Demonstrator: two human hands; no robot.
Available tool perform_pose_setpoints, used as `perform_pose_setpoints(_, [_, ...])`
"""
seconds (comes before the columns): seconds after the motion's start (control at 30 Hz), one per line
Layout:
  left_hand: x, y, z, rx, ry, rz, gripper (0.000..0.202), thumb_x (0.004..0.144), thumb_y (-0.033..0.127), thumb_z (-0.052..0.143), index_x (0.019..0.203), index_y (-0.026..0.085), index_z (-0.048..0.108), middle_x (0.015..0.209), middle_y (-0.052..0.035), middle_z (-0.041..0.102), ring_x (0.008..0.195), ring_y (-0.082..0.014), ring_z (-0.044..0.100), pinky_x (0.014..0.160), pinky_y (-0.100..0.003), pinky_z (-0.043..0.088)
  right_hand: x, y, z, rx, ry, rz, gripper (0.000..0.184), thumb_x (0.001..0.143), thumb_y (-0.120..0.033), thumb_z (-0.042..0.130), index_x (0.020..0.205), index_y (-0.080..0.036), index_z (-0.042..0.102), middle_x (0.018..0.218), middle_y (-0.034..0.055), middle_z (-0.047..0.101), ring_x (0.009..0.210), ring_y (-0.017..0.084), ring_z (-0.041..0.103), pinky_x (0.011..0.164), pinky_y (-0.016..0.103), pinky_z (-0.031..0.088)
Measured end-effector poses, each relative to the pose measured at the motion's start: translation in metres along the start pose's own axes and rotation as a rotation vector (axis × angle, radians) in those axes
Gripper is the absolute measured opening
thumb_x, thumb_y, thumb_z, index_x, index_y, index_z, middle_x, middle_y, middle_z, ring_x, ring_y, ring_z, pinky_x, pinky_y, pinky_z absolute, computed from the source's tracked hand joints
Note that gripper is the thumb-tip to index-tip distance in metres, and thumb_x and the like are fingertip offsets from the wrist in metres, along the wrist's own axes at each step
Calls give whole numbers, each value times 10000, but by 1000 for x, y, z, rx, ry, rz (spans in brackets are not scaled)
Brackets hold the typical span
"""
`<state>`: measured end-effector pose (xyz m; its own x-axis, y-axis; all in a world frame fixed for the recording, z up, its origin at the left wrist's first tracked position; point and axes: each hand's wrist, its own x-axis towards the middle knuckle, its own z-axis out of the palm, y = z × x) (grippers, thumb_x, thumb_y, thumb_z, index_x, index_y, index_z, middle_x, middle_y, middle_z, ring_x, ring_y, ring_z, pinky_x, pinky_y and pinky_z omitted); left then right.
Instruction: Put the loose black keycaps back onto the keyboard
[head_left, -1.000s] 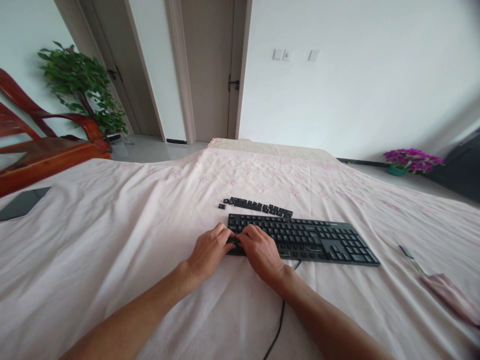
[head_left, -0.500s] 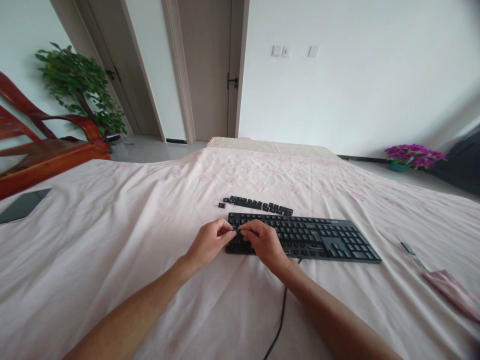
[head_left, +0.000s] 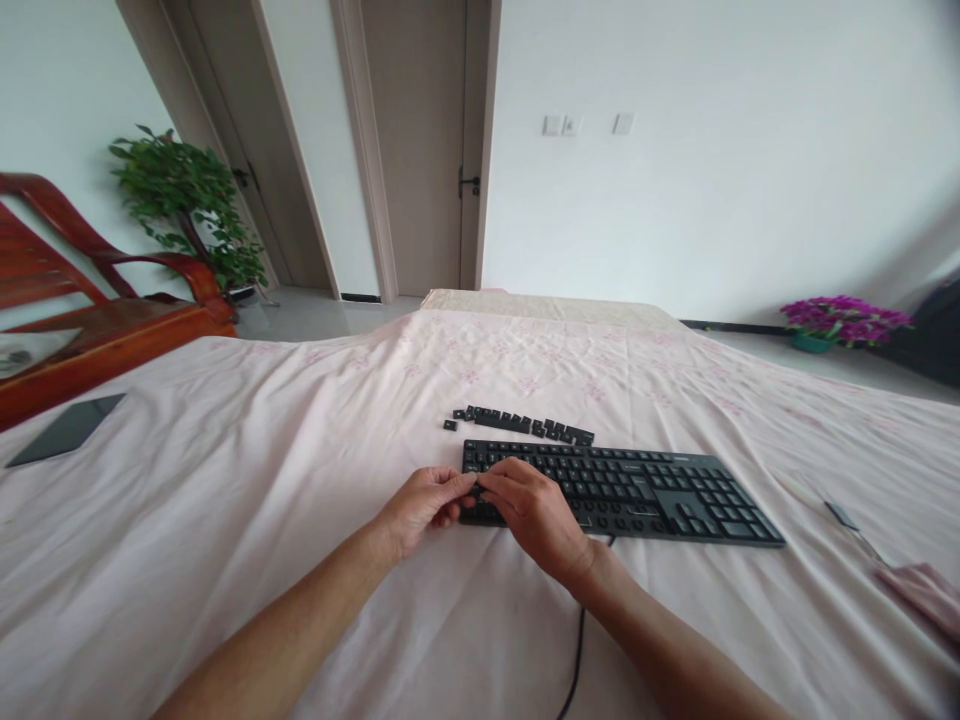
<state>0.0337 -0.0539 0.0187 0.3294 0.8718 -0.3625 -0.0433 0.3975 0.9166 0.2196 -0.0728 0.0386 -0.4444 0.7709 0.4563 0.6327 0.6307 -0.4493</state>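
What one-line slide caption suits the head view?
Left hand and right hand over the left end of a computer keyboard, loose keycaps lying beyond it.

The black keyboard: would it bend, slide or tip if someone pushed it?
The keyboard looks broad, flat and rigid, so it probably wouldn't bend much or tip. The wrinkled cloth beneath might bunch up rather than let it glide. Its thin, curving cable would likely trail floppily.
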Motion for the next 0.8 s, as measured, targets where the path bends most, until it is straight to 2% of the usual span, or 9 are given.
perform_pose_setpoints(0.1, [0,3,-5,102,-24,36,470,701,595,640,738,136,549,682,-16,631,460,-46,458,445,-178,275,0,2,1,96,12,39,241,887,-179,537,1052,-246,700,918,46,656,834,147,609,768,259,495])
perform_pose_setpoints(0.17, [5,8,-12,236,5,118,447,770,584,561,761,138,574,712,-35,651,497,-74,509,460,-189,317,2,5,2,204,59,103,227,861,-183,565,1023,-239,714,931,50,663,842,153,619,783,270,501])
perform_pose_setpoints(0.23, [15,15,-23,416,132,254,369,816,506,529,793,145,604,733,-36,662,562,-106,561,501,-209,375,4,11,3,330,112,208,199,833,-214,593,977,-230,730,933,52,671,825,161,627,764,282,513])
perform_pose_setpoints(0.3, [29,22,-34,650,312,399,195,798,357,584,832,172,638,786,-30,679,669,-134,604,617,-239,446,7,18,4,488,148,363,190,804,-272,620,943,-220,738,887,46,678,738,157,623,677,283,525])
perform_pose_setpoints(0.37, [46,26,-44,845,422,502,167,759,214,616,920,196,659,955,-41,687,787,-143,623,741,-259,466,10,24,4,663,173,522,228,775,-331,644,936,-203,741,805,32,678,633,138,594,591,271,512])
perform_pose_setpoints(0.43, [61,28,-50,988,455,513,278,745,163,620,1017,208,652,1044,-40,663,797,-136,627,775,-259,462,11,29,4,807,205,623,284,734,-375,682,938,-188,745,738,23,674,584,124,566,566,264,497])
perform_pose_setpoints(0.53, [77,25,-53,1116,449,489,286,758,181,632,1039,230,653,1054,-25,647,834,-135,628,789,-247,450,10,31,2,923,259,678,335,672,-402,741,919,-176,752,745,31,683,602,118,557,565,252,482])
perform_pose_setpoints(0.67, [87,22,-51,1141,411,562,211,784,201,628,990,232,660,997,-18,657,925,-149,615,814,-246,441,10,31,-2,1002,299,716,356,626,-408,783,888,-169,753,738,35,680,632,119,557,558,238,471])
perform_pose_setpoints(0.8, [93,22,-45,1124,408,575,157,783,215,631,935,224,670,951,-19,665,889,-153,620,785,-247,449,11,29,-1,1057,283,731,354,608,-402,797,865,-162,755,735,34,676,618,112,548,550,234,465])
